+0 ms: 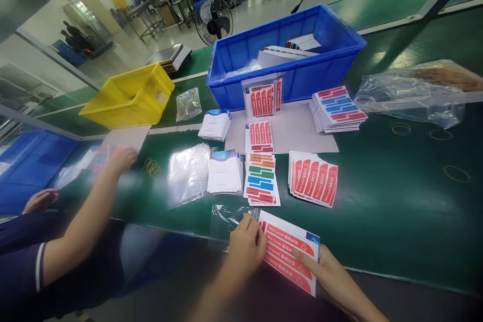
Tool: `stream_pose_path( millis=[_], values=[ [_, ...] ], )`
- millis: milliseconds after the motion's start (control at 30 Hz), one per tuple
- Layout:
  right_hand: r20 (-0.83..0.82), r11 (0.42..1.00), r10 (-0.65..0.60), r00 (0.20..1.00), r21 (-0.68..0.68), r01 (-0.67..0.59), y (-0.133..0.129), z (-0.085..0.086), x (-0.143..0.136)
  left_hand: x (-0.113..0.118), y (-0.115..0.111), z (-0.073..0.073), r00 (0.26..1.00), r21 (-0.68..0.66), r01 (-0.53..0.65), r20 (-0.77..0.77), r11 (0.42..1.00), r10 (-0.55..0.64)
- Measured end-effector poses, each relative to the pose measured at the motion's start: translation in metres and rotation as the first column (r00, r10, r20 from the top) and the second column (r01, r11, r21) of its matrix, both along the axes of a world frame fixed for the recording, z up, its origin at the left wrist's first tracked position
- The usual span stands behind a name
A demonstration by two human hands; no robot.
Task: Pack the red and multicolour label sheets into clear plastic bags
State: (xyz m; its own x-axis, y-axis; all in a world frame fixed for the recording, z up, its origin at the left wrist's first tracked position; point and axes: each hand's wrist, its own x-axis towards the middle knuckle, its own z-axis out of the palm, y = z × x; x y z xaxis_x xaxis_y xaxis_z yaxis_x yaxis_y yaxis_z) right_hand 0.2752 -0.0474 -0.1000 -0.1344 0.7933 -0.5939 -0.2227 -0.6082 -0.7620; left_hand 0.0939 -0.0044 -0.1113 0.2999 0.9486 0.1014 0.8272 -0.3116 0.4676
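My right hand (330, 271) grips a small stack of sheets with red Max Level and Min Level labels (289, 254), thumb on top; a blue-cornered sheet lies under it. Closed at the left end of this stack, my left hand (247, 239) pinches a clear plastic bag (226, 224). Whether the sheets' end is inside the bag cannot be made out. Just beyond lie a pile of multicoloured label sheets (260, 181), a fanned pile of red label sheets (314, 179), white booklets (225, 173) and a pile of clear bags (187, 173).
A blue bin (287, 75) stands behind, with a filled bag (263, 98) leaning on it. More label sheets (337, 108) and a large plastic bag (415, 90) lie right. A yellow bin (130, 98) stands left. A co-worker's blurred arm (86, 216) reaches in at left. Rubber bands (151, 167) lie about.
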Motion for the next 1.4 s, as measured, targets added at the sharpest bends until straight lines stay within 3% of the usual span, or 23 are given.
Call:
stream_pose_path(
  millis=[167, 333, 400, 500, 567, 633, 700, 800, 900, 967, 1067, 1167, 1300, 1400],
  values=[
    [-0.021, 1.0, 0.011, 1.0, -0.027, -0.012, 0.004, 0.003, 0.004, -0.001, -0.001, 0.0, 0.999, 0.005, 0.038, 0.002, 0.999, -0.038],
    [-0.091, 0.998, 0.045, 0.995, -0.041, -0.049, 0.009, -0.005, -0.001, -0.002, -0.003, -0.001, 0.994, 0.012, 0.106, 0.021, 0.994, -0.106],
    [-0.085, 0.997, 0.076, 0.994, 0.003, -0.076, 0.012, -0.008, -0.007, -0.002, -0.004, 0.0, 0.992, 0.012, 0.12, 0.04, 0.993, -0.12],
    [0.076, 0.978, 0.143, 0.987, 0.143, -0.152, 0.016, -0.006, -0.014, -0.001, -0.006, 0.007, 0.989, 0.005, 0.131, 0.072, 0.991, -0.131],
    [0.197, 0.946, 0.183, 0.963, 0.23, -0.227, 0.019, 0.0, -0.015, -0.002, -0.006, 0.017, 0.987, -0.019, 0.108, 0.125, 0.994, -0.105],
    [0.208, 0.919, 0.197, 0.958, 0.302, -0.255, 0.021, 0.009, -0.012, -0.006, -0.003, 0.032, 0.965, -0.074, 0.021, 0.262, 0.997, -0.001],
    [0.135, 0.906, 0.172, 0.976, 0.367, -0.211, 0.024, 0.017, -0.006, -0.014, 0.001, 0.05, 0.883, -0.155, -0.11, 0.439, 0.982, 0.168],
    [0.099, 0.889, 0.126, 0.987, 0.43, -0.156, 0.025, 0.026, 0.002, -0.033, 0.004, 0.072, 0.685, -0.276, -0.23, 0.635, 0.933, 0.357],
    [0.181, 0.861, 0.14, 0.974, 0.463, -0.209, 0.026, 0.028, 0.002, -0.047, 0.002, 0.085, 0.517, -0.34, -0.275, 0.736, 0.899, 0.436],
    [0.266, 0.832, 0.164, 0.95, 0.48, -0.278, 0.025, 0.029, -0.003, -0.049, -0.002, 0.092, 0.457, -0.348, -0.334, 0.753, 0.876, 0.473],
    [0.394, 0.74, 0.187, 0.9, 0.546, -0.393, 0.025, 0.034, -0.016, -0.044, -0.005, 0.1, 0.436, -0.335, -0.385, 0.755, 0.86, 0.49],
    [0.5, 0.584, 0.18, 0.847, 0.639, -0.501, 0.025, 0.038, -0.028, -0.038, -0.004, 0.103, 0.423, -0.299, -0.36, 0.792, 0.884, 0.44],
    [0.625, 0.383, 0.069, 0.778, 0.703, -0.599, 0.023, 0.037, -0.041, -0.034, -0.003, 0.1, 0.305, -0.318, -0.317, 0.858, 0.893, 0.414],
    [0.643, 0.297, -0.015, 0.766, 0.734, -0.611, 0.023, 0.031, -0.047, -0.028, -0.008, 0.095, 0.274, -0.354, -0.257, 0.865, 0.899, 0.419]
  ],
)
